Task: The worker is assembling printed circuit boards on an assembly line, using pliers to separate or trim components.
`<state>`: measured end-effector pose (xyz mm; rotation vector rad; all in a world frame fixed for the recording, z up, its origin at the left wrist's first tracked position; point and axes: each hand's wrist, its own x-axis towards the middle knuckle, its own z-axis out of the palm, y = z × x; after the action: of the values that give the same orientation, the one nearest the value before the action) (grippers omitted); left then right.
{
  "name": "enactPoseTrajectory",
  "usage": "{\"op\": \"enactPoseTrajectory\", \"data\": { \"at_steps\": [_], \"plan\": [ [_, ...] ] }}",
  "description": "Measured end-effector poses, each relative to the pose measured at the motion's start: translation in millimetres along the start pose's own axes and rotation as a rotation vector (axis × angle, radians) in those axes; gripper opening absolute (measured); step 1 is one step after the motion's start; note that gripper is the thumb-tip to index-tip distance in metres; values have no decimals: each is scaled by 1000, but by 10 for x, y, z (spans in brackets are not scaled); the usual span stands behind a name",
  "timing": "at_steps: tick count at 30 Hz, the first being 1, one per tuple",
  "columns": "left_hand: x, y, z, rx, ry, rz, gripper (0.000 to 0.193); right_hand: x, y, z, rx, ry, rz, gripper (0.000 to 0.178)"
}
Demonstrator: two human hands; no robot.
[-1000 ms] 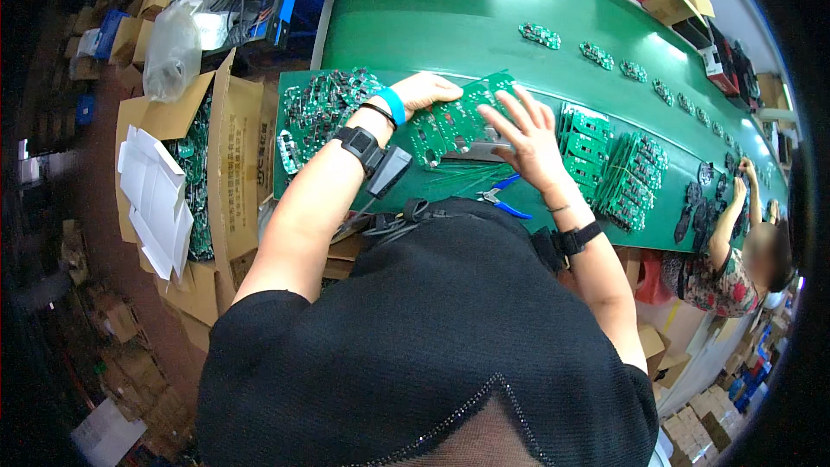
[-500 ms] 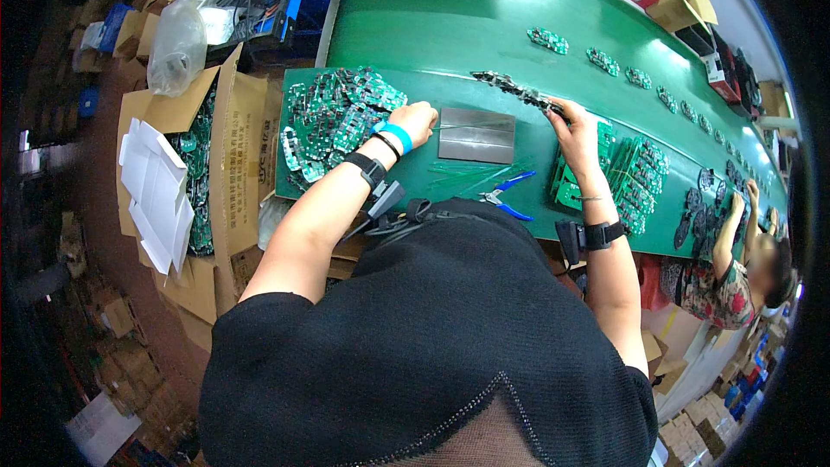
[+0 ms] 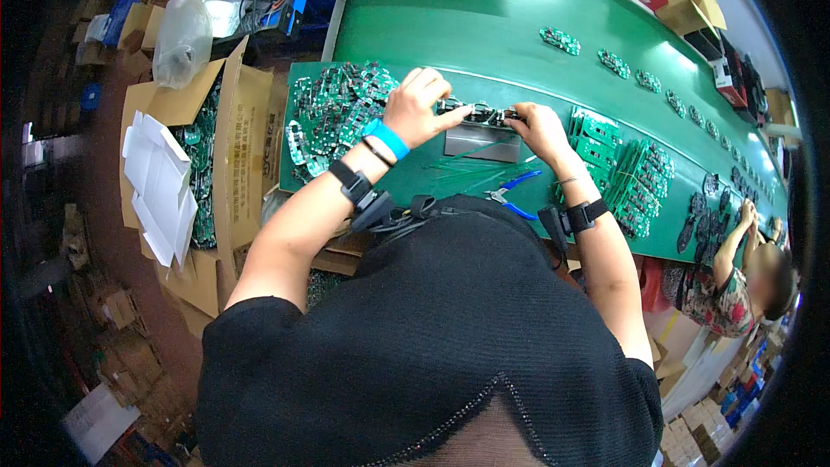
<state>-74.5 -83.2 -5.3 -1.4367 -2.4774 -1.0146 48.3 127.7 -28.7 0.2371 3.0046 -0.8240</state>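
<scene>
A long circuit board (image 3: 486, 115) crowded with dark components lies between my hands, just over a flat grey metal block (image 3: 474, 146). At its left end, my left hand (image 3: 418, 108) has its fingers closed on it. My right hand (image 3: 539, 131) pinches its right end between thumb and fingers. The block is partly covered by the board. Thin green strips (image 3: 458, 178) lie in front of the block, beside blue-handled cutters (image 3: 512, 195). To the left of my left hand is a heap of loose green circuit boards (image 3: 341, 108).
Stacked boards (image 3: 640, 183) stand right of my right hand. A row of boards (image 3: 614, 62) runs along the green bench (image 3: 432, 22) beyond. An open carton (image 3: 246, 147) of boards stands at left. Far right, another person (image 3: 731, 294) handles dark parts.
My right hand has brought the board left and down over the metal block. My left hand has come onto its left end; a green strip it pinched earlier is no longer visible there.
</scene>
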Motion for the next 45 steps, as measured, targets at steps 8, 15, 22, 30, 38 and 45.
{"op": "enactPoseTrajectory", "data": {
  "at_steps": [8, 15, 22, 30, 38, 45],
  "plan": [
    [149, -98, 398, -143, -471, -28, 42, 6, -41, 16, -98, -42, -39, 19],
    [50, 10, 454, -138, -583, -118, 30, -146, -3, 104, -123, 5, -122, 17],
    [142, -28, 474, -81, -591, -142, 29, -112, -25, 71, 25, 147, -178, 23],
    [614, -627, 917, -197, -562, -275, 45, 611, 297, 232, -103, 102, 107, 30],
    [555, -762, 886, -536, -601, -522, 39, 671, 634, 268, 92, -8, 236, 29],
    [495, -898, 346, -666, -379, -674, 37, 383, 781, -231, 160, 143, 88, 29]
  ]
}}
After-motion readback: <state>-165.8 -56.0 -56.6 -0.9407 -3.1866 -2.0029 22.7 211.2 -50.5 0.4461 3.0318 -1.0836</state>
